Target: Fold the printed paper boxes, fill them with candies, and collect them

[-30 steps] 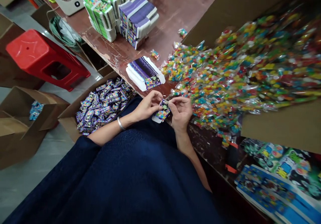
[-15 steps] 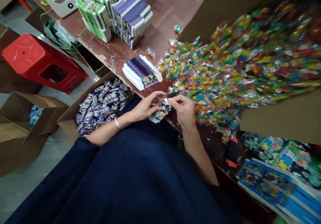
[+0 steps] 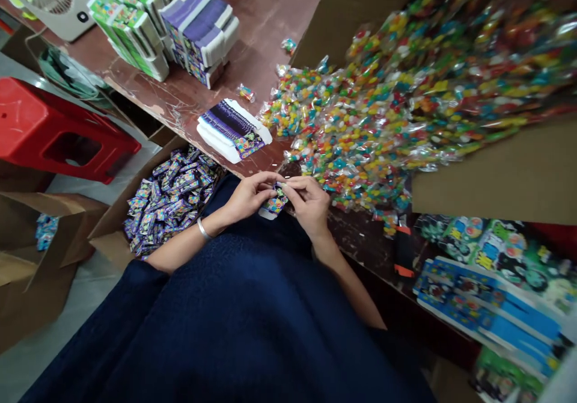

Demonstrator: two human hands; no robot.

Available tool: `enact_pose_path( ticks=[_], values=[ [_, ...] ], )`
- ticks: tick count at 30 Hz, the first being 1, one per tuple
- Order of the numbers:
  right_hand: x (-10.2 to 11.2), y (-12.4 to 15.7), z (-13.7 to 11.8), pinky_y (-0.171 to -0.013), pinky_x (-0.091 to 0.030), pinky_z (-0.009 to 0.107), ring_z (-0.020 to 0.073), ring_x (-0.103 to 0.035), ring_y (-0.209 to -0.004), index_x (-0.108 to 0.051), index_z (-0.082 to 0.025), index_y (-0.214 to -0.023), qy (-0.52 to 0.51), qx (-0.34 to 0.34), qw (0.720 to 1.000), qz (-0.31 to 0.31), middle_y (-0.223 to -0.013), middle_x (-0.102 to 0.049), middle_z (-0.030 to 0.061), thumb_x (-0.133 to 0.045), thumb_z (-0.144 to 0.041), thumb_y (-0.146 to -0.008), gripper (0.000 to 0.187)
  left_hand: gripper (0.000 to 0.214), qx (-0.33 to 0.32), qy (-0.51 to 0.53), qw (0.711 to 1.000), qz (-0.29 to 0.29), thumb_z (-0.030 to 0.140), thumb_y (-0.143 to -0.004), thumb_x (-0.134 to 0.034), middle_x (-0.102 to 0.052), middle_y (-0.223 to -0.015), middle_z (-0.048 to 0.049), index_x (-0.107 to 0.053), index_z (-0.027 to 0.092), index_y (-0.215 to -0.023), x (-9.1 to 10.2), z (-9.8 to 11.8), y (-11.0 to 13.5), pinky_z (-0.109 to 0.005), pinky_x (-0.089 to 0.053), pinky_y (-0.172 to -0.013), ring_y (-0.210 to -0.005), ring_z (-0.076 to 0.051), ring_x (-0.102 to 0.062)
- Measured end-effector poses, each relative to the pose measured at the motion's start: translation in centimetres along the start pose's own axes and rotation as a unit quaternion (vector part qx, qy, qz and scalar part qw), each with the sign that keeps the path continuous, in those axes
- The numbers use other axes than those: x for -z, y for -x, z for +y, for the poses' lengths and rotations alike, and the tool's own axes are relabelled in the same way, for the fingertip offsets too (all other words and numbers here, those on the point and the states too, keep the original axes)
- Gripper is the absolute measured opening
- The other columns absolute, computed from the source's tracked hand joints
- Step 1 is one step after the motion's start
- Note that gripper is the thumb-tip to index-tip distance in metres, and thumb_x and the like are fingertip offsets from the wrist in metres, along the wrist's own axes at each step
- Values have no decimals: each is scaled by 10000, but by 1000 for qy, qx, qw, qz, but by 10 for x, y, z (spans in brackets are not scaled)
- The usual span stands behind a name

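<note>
Between my hands, at the table's front edge, is a small printed candy box (image 3: 275, 202) in purple, black and bright colours, its lower white flap sticking out. My left hand (image 3: 252, 196) grips it from the left, fingers behind and thumb in front. At its upper end the fingers of my right hand (image 3: 310, 202) pinch the box, partly covering it. Just beyond lie flat purple box blanks (image 3: 234, 129) with white edges. To the right spreads a big heap of clear-wrapped colourful candies (image 3: 342, 126).
Left of my lap, a carton (image 3: 110, 243) holds many small purple boxes (image 3: 169, 195). Strapped bundles of purple blanks (image 3: 198, 27) and green blanks (image 3: 128, 30) stand on the table (image 3: 265, 12) near a white fan (image 3: 51, 0). A red stool (image 3: 58, 129) stands left; blue printed packaging (image 3: 487, 301) lies right.
My right fingers have moved in closer to my left hand, over the box's upper end, and the white flap there no longer shows. The whole view has shifted slightly.
</note>
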State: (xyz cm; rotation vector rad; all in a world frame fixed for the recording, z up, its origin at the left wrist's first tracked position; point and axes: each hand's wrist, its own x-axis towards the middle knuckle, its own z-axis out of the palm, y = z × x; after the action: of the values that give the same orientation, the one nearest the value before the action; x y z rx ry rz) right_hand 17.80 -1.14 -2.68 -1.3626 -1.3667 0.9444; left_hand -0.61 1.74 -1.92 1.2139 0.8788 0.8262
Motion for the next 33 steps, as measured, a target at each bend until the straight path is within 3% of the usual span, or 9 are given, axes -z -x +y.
enact_pose_path(
  ticks=[3, 5, 8, 11, 14, 17, 22, 27, 33],
  values=[
    [18, -3, 3, -789, -616, 343, 186, -740, -846, -759, -238, -924, 8, -40, 998, -53, -928, -773, 26, -767, -417, -892, 182, 170, 31, -55, 997, -35, 238, -846, -748, -680, -890, -20, -644, 156, -953, 1, 1, -2, -267, -540, -756, -793, -126, -630],
    [43, -9, 6, -749, -609, 343, 196, -735, -818, -761, -228, -980, 81, -47, 996, 5, -943, -775, 38, -771, -417, -885, 211, 222, 45, -105, 993, -35, 248, -805, -784, -638, -836, 5, -595, 161, -883, 3, -1, -4, -253, -514, -721, -751, -109, -580],
    [80, -23, 17, -846, -606, 422, 239, -727, -883, -744, -204, -1016, 263, -12, 954, 146, -1038, -762, 94, -709, -331, -927, 160, 342, 73, -66, 995, -7, 248, -761, -794, -612, -877, 15, -571, 176, -1009, 7, -7, -9, -252, -534, -684, -737, -101, -568],
    [98, -37, 34, -1062, -530, 538, 326, -678, -1165, -728, -201, -1131, 379, 36, 922, 64, -1270, -734, 152, -763, -216, -859, 275, 545, 113, 66, 991, -2, 222, -699, -806, -637, -1010, -24, -564, 189, -1187, 7, -11, -13, -276, -588, -698, -813, -125, -631],
    [100, -46, 50, -1080, -514, 546, 329, -678, -1183, -751, -203, -1083, 414, 69, 906, 49, -1259, -757, 155, -698, -204, -906, 185, 584, 140, 138, 980, -27, 181, -649, -803, -672, -1130, -70, -628, 181, -1206, 7, -10, -14, -308, -605, -790, -928, -158, -659],
    [101, -50, 53, -1009, -563, 508, 301, -733, -1052, -778, -211, -966, 385, 94, 911, 112, -1100, -799, 139, -625, -280, -968, 168, 416, 159, 131, 978, -33, 206, -687, -765, -700, -1038, -52, -684, 162, -1093, 8, -8, -11, -306, -573, -817, -891, -147, -647],
    [94, -45, 17, -729, -634, 400, 219, -735, -777, -747, -213, -988, 193, 81, 947, 243, -930, -781, 73, -685, -442, -939, 242, 353, 83, 50, 995, -7, 240, -728, -772, -708, -1002, -34, -646, 168, -1050, 8, -11, -11, -304, -525, -854, -882, -145, -641],
    [60, -33, -39, -639, -590, 325, 175, -700, -695, -730, -231, -929, 143, 53, 976, 156, -860, -761, 34, -728, -408, -926, 177, 426, 23, -68, 997, -26, 271, -816, -748, -666, -870, 1, -646, 214, -1225, 0, -7, -12, -300, -484, -724, -729, -135, -565],
    [49, -36, -55, -659, -535, 311, 149, -634, -640, -748, -239, -850, 211, 47, 976, 34, -817, -750, 2, -724, -309, -920, 102, 290, 2, -38, 998, -43, 362, -934, -684, -721, -1022, -62, -646, 172, -1150, -3, -5, -8, -342, -539, -843, -870, -164, -654]
  ],
)
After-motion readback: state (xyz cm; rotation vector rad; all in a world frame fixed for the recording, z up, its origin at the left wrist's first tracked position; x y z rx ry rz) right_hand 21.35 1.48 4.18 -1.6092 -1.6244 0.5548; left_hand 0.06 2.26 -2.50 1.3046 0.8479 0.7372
